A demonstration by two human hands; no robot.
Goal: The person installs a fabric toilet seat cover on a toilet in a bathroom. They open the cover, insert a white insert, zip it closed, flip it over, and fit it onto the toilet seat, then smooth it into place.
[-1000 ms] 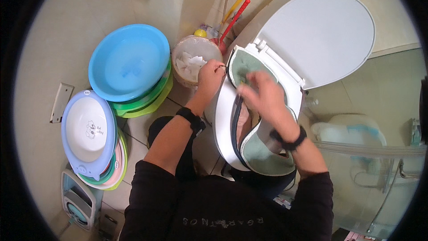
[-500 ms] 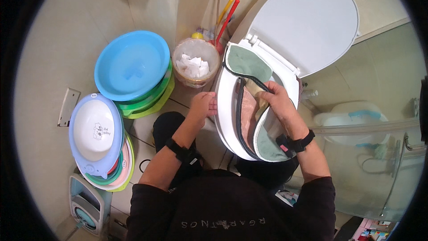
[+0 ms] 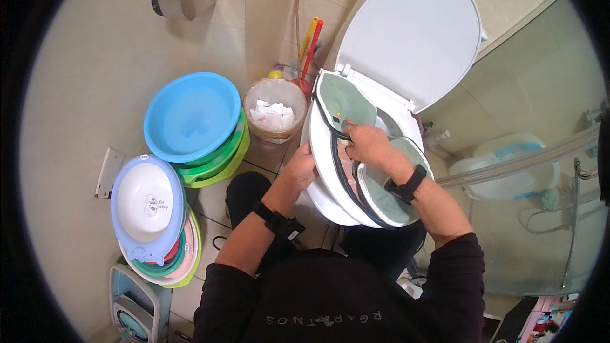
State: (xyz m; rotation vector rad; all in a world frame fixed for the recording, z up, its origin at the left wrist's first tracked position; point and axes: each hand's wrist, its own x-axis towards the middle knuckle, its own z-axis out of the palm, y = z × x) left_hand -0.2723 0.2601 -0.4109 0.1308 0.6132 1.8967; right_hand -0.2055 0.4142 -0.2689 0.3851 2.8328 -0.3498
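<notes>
A white toilet (image 3: 335,215) stands in front of me with its lid (image 3: 413,38) raised. On its seat (image 3: 322,146) lies a soft fabric seat cover (image 3: 346,100), green on the outside with dark edging and a pinkish inner side, partly folded open. My right hand (image 3: 372,146) is closed on the cover near the left side of the seat opening, its fingertips pinching the dark-edged part. My left hand (image 3: 301,166) is closed at the seat's left outer edge; some of its fingers are hidden. Dark bands with small devices sit on both wrists.
Left of the toilet is a lined bin (image 3: 275,109) holding white paper, with a red-handled plunger (image 3: 311,51) behind it. Stacked basins (image 3: 192,116) and a blue-rimmed basin (image 3: 149,200) stand along the left wall. A glass shower panel (image 3: 527,216) borders the right.
My right hand has shifted left and farther along the cover, onto its dark edging. My left hand has come up against the seat's edge. The whole view has tilted slightly.
</notes>
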